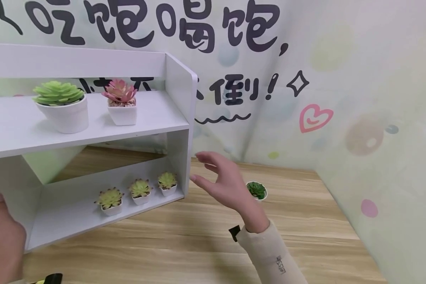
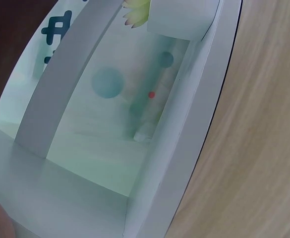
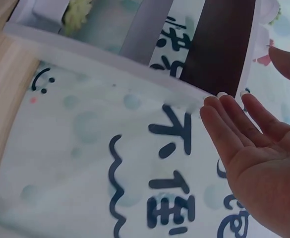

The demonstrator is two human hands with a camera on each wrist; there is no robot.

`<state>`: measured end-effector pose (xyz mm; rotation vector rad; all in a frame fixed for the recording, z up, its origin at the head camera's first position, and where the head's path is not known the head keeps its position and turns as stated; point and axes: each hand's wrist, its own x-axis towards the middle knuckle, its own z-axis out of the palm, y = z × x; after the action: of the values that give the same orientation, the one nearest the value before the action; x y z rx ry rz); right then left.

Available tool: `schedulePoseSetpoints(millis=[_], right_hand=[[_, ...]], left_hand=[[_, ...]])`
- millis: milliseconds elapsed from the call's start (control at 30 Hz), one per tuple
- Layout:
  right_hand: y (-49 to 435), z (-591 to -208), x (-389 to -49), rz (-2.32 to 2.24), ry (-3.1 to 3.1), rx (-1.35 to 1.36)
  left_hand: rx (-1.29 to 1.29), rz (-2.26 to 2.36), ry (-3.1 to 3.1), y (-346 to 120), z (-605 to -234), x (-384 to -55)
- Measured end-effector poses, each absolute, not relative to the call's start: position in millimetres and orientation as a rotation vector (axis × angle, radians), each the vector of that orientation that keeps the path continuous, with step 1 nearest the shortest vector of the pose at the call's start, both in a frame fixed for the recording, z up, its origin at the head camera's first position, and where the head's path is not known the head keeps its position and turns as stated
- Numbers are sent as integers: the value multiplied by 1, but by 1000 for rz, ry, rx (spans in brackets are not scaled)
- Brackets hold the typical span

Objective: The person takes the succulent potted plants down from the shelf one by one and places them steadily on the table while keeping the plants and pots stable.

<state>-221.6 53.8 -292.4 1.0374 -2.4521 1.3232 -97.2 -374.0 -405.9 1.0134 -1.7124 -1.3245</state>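
A white two-tier shelf (image 1: 177,102) stands on the wooden table. On its upper board are a green succulent in a round white pot (image 1: 67,114) and a pink succulent in a square pot (image 1: 122,115). Three small yellow-green succulents (image 1: 141,190) line the right part of the lower board. At the left frame edge, my left hand (image 1: 3,236) grips the shelf's left panel, thumb on the inner face and the other fingers mostly hidden. My right hand (image 1: 225,185) is beside the right panel, loosely bent fingers and thumb apart, nothing between them.
To the right, behind my right wrist, a dark green potted plant (image 1: 257,190) sits on the wooden table (image 1: 305,221). A printed cloth backdrop (image 1: 269,118) with black characters hangs behind the shelf and along the right side.
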Motion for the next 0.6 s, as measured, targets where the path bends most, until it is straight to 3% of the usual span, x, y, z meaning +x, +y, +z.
schedulePoseSetpoints(millis=[300,600], right_hand=[[27,-264,-219,1231,-2368,1177],[9,-236,-230,1129,-2312,1266]], left_hand=[[830,-888,-1769,-373,-409,-102],[744,-796,-1853,-384,-419,-104]])
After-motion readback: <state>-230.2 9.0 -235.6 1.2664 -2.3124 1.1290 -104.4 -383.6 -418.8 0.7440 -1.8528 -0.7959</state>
